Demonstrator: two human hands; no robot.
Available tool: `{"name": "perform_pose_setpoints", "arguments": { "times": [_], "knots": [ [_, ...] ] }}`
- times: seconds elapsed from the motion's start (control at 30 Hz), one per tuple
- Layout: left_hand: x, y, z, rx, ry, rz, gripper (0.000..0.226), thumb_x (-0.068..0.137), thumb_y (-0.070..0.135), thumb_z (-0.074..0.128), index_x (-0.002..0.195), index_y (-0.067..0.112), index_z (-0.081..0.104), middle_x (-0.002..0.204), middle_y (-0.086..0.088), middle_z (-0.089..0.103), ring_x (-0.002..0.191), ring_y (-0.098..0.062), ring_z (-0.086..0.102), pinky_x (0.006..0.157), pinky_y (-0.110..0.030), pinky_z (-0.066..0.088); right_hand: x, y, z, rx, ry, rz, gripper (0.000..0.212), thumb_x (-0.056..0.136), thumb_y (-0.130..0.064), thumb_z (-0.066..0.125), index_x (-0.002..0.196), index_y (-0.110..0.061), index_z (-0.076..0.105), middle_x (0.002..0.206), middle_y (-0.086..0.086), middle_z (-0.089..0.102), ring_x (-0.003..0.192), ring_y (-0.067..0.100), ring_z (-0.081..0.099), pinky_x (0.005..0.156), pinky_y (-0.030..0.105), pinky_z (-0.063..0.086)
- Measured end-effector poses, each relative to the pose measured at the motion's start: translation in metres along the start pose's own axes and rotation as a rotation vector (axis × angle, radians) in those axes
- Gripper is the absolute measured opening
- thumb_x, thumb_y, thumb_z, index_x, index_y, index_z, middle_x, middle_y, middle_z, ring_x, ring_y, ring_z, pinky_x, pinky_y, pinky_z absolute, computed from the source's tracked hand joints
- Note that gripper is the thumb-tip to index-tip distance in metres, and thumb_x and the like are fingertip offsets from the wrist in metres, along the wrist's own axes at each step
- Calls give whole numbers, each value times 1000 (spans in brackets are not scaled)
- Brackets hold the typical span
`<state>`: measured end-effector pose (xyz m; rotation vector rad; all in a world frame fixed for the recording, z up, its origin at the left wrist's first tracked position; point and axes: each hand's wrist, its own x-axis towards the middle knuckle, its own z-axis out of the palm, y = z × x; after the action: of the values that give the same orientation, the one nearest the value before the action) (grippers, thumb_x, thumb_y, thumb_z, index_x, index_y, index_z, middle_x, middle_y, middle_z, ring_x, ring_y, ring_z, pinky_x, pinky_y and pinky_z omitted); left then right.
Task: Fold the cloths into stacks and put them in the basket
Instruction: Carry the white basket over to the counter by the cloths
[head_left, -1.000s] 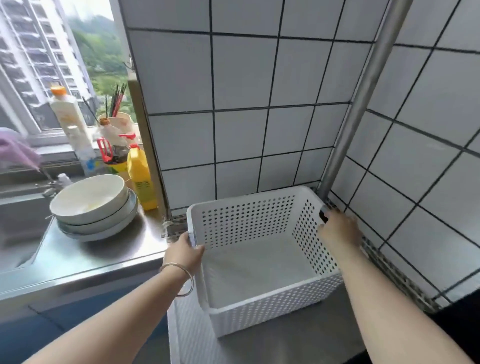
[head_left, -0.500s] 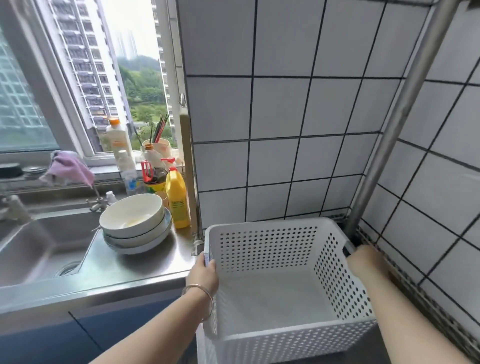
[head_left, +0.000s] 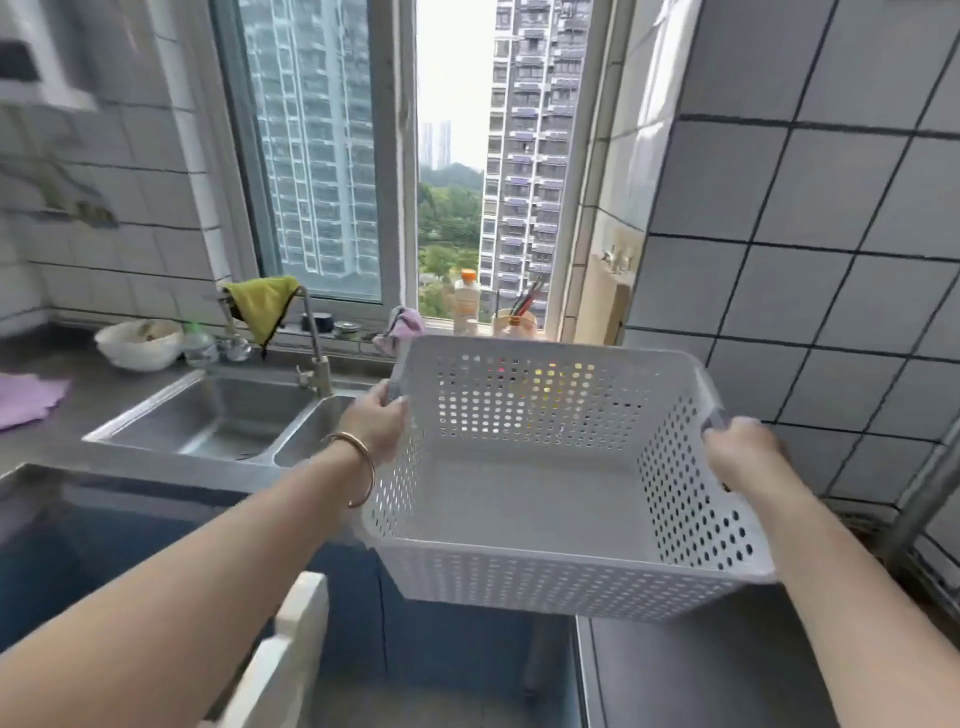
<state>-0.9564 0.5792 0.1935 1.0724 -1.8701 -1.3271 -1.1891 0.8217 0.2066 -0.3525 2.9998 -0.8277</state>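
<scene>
Centre-right of the frame, the white perforated basket (head_left: 524, 499) hangs in the air, nothing inside; left hand (head_left: 375, 422) and right hand (head_left: 740, 451) fingers grip its side rims. Purple cloth (head_left: 28, 397) lies far left on the worktop (head_left: 98, 400).

we saw a white basket (head_left: 561, 519) dotted with round holes, a yellow-green cloth (head_left: 262, 306), a lilac cloth (head_left: 28, 400), grey dark-grouted tiles (head_left: 805, 260), a gold bangle (head_left: 358, 467).

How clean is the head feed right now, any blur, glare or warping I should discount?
Head view: upper left wall tiles are motion-smeared; the window is bright, nearly blown out at the sky; wide-angle warping bends the tile lines at right; basket and both hands, left hand and right hand, read fairly sharp.
</scene>
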Motion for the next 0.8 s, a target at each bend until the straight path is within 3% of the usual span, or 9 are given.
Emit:
{"name": "perform_pose_setpoints", "arguments": {
  "times": [0.07,0.17,0.3,0.4,0.5,0.53,0.6,0.7,0.8],
  "knots": [
    [-15,-3,-74,-25,90,20,35,97,12,39,131,17,47,65,-2,46,51,-13,38,44,-21,35,-42,-55,3,-12,-9,-111,29,97,-18,36,101,4,54,109,28,61,96,36,60,72,33,44],
    [-42,-25,-173,-41,207,15,38,98,13,39,135,17,42,63,-2,42,51,-13,36,43,-20,35,-118,-126,16,47,7,-217,33,97,-15,38,116,9,52,118,27,55,108,39,55,83,38,47],
    [-86,-68,-327,86,395,6,34,95,20,45,126,9,52,74,-9,50,68,-24,47,66,-31,45,-240,-197,47,202,-88,-317,33,95,-16,41,116,7,54,111,26,57,101,37,57,67,27,37],
    [-124,-103,-426,112,456,-29,33,93,17,45,122,2,49,70,-12,48,67,-28,47,61,-33,39,-318,-246,77,202,-170,-392,30,90,-8,43,114,5,56,117,24,57,110,35,55,72,28,36],
    [-178,-141,-513,42,486,-131,20,95,16,43,112,13,52,67,-18,46,49,-27,56,48,-23,43,-398,-288,112,223,-218,-499,28,93,-10,42,109,6,58,111,23,62,106,35,58,76,31,41],
    [-198,-155,-538,37,512,-154,12,96,15,42,98,19,53,64,-14,42,38,-20,51,41,-16,38,-424,-300,126,239,-251,-519,30,94,-12,40,110,7,57,110,23,62,105,35,58,76,32,42],
    [-234,-184,-581,99,582,-185,27,95,15,41,73,30,45,63,-10,41,40,-19,43,46,-17,34,-469,-322,154,262,-330,-556,36,96,-19,37,111,6,57,104,22,62,102,36,60,75,35,44],
    [-281,-223,-626,98,669,-242,29,94,16,40,68,27,45,57,-6,40,46,-21,35,51,-22,28,-527,-352,189,238,-404,-597,42,98,-30,35,113,3,57,96,19,60,91,32,59,74,35,42],
    [-312,-258,-656,79,731,-310,27,94,16,41,68,18,47,55,-8,38,45,-22,32,50,-23,25,-570,-375,220,148,-420,-692,40,98,-26,34,112,4,57,104,22,62,100,35,58,85,36,42]
  ]
}}
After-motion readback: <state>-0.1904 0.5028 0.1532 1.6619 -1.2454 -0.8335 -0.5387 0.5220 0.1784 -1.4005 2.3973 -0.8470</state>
